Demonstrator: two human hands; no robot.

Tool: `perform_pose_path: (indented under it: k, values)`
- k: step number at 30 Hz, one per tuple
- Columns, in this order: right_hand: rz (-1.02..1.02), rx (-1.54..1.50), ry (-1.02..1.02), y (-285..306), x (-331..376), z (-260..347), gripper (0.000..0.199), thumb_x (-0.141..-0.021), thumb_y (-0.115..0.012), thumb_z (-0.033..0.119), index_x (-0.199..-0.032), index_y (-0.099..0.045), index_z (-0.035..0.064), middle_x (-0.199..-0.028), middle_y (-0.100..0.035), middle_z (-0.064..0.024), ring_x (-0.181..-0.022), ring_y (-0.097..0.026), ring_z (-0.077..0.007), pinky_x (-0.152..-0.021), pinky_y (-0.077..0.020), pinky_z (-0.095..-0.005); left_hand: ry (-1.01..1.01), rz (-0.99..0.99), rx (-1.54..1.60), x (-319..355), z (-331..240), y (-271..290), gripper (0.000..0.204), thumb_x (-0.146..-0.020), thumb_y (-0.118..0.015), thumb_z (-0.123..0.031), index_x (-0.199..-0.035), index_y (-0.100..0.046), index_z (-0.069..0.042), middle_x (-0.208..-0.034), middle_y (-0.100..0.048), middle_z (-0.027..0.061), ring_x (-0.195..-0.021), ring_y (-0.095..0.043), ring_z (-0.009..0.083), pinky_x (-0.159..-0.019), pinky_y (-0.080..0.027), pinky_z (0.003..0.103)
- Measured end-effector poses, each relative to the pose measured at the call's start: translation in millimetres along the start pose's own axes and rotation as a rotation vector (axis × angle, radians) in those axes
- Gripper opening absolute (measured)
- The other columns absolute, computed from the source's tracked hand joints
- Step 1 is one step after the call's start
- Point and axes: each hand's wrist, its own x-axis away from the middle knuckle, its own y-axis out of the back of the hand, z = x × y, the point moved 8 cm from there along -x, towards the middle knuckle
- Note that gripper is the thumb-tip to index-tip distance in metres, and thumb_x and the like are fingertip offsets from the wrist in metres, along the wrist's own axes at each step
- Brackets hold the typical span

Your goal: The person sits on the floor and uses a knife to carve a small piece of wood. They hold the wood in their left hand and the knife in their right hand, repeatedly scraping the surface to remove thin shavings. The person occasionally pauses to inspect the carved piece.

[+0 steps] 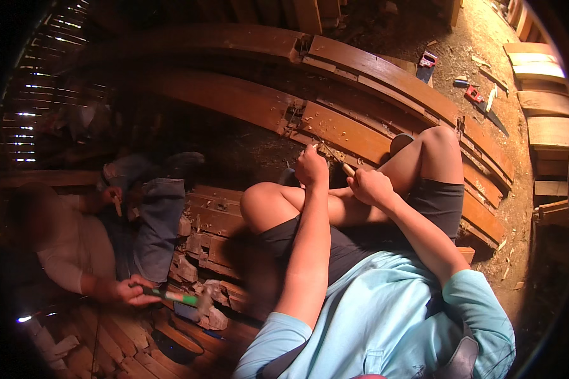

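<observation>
**Right hand [368,184] grips a slim tool with a pale wooden handle and thin metal shaft [348,169] beside a long, notched reddish-brown timber beam [351,131]**

The fingers of the right hand are wrapped around the wooden handle; the shaft slants up and leftward toward the left hand [312,165], whose fingers are curled inward; whether they pinch the shaft's tip or something else, I cannot tell. The tool is between the 2 hands, in front of the bare knees and near the beam's dark, square-cut notch [294,114]; small pale wood chips lie scattered on the beam. A 2nd long reddish-brown timber beam [379,69] curves behind it, also notched.

On the dirt floor at the upper right lie 2 handsaws: a red-and-black-handled handsaw [427,60] and a red-handled handsaw with a dark blade [487,107]; a small dark cylinder [461,83] is near them; pale sawn planks [547,129] are stacked farther right.

At the left, a co-worker in a pale top and blue jeans [161,221] has 1 hand closed around a green-and-black-handled hammer [182,297]; its blurred head hangs near rough wooden blocks.
</observation>
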Motion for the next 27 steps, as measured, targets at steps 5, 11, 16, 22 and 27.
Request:
perform_pose_path:
  k: [5, 11, 16, 22, 27]
  values:
    - [-0.326, -0.133, 0.149, 62.1, 6.3, 27.0, 0.025, -0.089, -0.058, 0.030, -0.091, -0.052, 0.0056, -0.071, -0.061, -0.0210, -0.070, -0.061, -0.0412, -0.058, -0.0484, -0.0478, -0.013, 0.064, -0.050, 2.9, -2.4, -3.3, 0.016, -0.086, -0.049, -0.013, -0.088, -0.064, -0.008, -0.089, -0.068, 0.0137, -0.085, -0.065, 0.0359, -0.070, -0.053, 0.047]
    - [-0.587, -0.456, 0.323, 60.3, 15.6, 25.4, 0.029, -0.086, -0.061, 0.027, -0.101, -0.050, 0.0042, -0.069, -0.061, -0.0207, -0.068, -0.062, -0.0418, -0.059, -0.0498, -0.0483, -0.086, 0.002, -0.014, 0.9, -3.1, -9.1, 0.016, -0.088, -0.049, -0.015, -0.088, -0.063, -0.008, -0.088, -0.068, 0.0135, -0.083, -0.065, 0.0365, -0.068, -0.052, 0.048]
    - [-0.044, 0.106, -0.003, -5.5, 3.6, -6.0, 0.036, -0.088, -0.055, 0.038, -0.086, -0.061, 0.0022, -0.074, -0.066, -0.0222, -0.068, -0.066, -0.0403, -0.062, -0.0545, -0.0468, -0.048, 0.014, -0.061, 4.8, -5.0, -8.2, 0.016, -0.090, -0.050, -0.016, -0.087, -0.064, -0.008, -0.086, -0.067, 0.0131, -0.082, -0.065, 0.0352, -0.067, -0.052, 0.046]
    - [0.242, -0.273, 0.041, -39.5, -24.8, -37.2, 0.044, -0.091, -0.049, 0.043, -0.083, -0.065, 0.0023, -0.072, -0.065, -0.0193, -0.068, -0.065, -0.0354, -0.065, -0.0499, -0.0449, -0.119, -0.017, -0.079, 14.3, -13.9, -7.5, 0.014, -0.089, -0.051, -0.015, -0.085, -0.063, -0.008, -0.084, -0.067, 0.0130, -0.081, -0.065, 0.0355, -0.066, -0.052, 0.047]
    - [0.023, -0.577, 0.059, 49.4, -3.2, -6.1, 0.044, -0.091, -0.048, 0.042, -0.088, -0.060, -0.0007, -0.074, -0.065, -0.0193, -0.076, -0.064, -0.0382, -0.067, -0.0481, -0.0426, -0.169, -0.014, -0.185, 21.2, -3.1, -8.0, 0.013, -0.088, -0.050, -0.015, -0.086, -0.061, -0.008, -0.085, -0.066, 0.0122, -0.080, -0.064, 0.0358, -0.066, -0.051, 0.047]
